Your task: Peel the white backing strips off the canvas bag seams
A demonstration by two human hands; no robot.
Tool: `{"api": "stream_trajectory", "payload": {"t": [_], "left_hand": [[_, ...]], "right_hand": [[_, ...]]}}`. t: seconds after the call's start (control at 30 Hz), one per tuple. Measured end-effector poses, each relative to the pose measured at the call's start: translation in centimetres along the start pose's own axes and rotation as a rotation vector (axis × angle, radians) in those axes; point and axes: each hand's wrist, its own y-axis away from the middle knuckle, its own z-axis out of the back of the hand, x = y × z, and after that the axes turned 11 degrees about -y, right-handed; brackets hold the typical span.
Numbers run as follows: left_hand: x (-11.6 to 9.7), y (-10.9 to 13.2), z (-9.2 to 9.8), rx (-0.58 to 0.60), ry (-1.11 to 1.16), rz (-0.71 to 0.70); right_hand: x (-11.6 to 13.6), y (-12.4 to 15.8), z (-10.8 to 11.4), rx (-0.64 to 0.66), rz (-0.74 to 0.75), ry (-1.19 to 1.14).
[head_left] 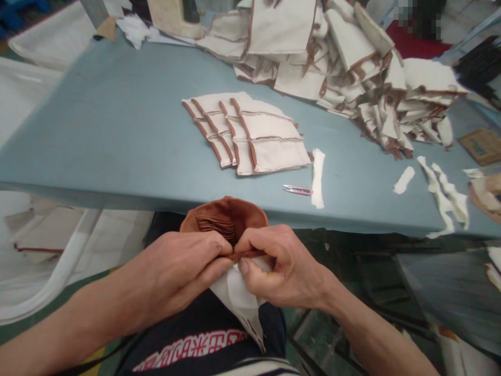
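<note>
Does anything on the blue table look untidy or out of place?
Yes: the big heap of cream, brown-edged fabric pieces at the back right looks jumbled, unlike the neatly overlapped cream fabric panels nearer the middle. Thin white fabric strips also lie loose at right.

Sewing workshop, by the look: blue-green bench [117, 125], big heap of brown-edged fabric pieces [299, 81], thread snips [300, 190], cloth scraps [318, 177].

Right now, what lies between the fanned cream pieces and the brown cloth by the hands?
In the head view, bare blue tabletop separates the fanned pieces from the brown cloth; the pink snips lie to the right.
</note>
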Motion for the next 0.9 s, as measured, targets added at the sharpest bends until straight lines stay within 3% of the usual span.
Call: {"api": "stream_trajectory", "payload": {"t": [0.1, 0.17, 0.3, 0.4, 0.5, 0.57, 0.67, 0.77, 0.9], "left_hand": [[0.5, -0.2, -0.3, -0.048, -0.117, -0.162], [0.4, -0.5, 0.1, -0.049, -0.062, -0.147], [-0.7, -0.3, 0.7, -0.015, 0.362, 0.032], [-1.2, 0.4, -0.3, -0.005, 0.738, 0.184], [-1.0, 0.9, -2.2, 0.024, 1.113, 0.315], [-0.6, 0.9, -2.9, 0.032, 1.216, 0.346], [-0.1, 0.5, -2.5, -0.003, 1.045, 0.283], [0.2, -0.2, -0.8, -0.062, 0.752, 0.097], [0.2, -1.1, 1.4, -0.001, 0.509, -0.054]], "right_hand": [[-0.3, 0.1, -0.2, -0.010, -0.088, -0.151], [-0.6, 0.1, -0.5, -0.018, -0.136, -0.279], [-1.2, 0.1, -1.4, -0.021, -0.138, -0.553], [-1.4, 0.1, -1.8, 0.017, -0.117, -0.688], [-1.4, 0.1, -1.8, -0.005, -0.056, -0.626], [-1.3, 0.1, -1.6, -0.045, 0.013, -0.498], [-0.9, 0.1, -1.4, -0.098, 0.114, -0.290], [-0.4, -0.1, -1.5, -0.101, 0.181, -0.190], [0.1, -0.2, -1.6, -0.091, 0.225, -0.120]]}}
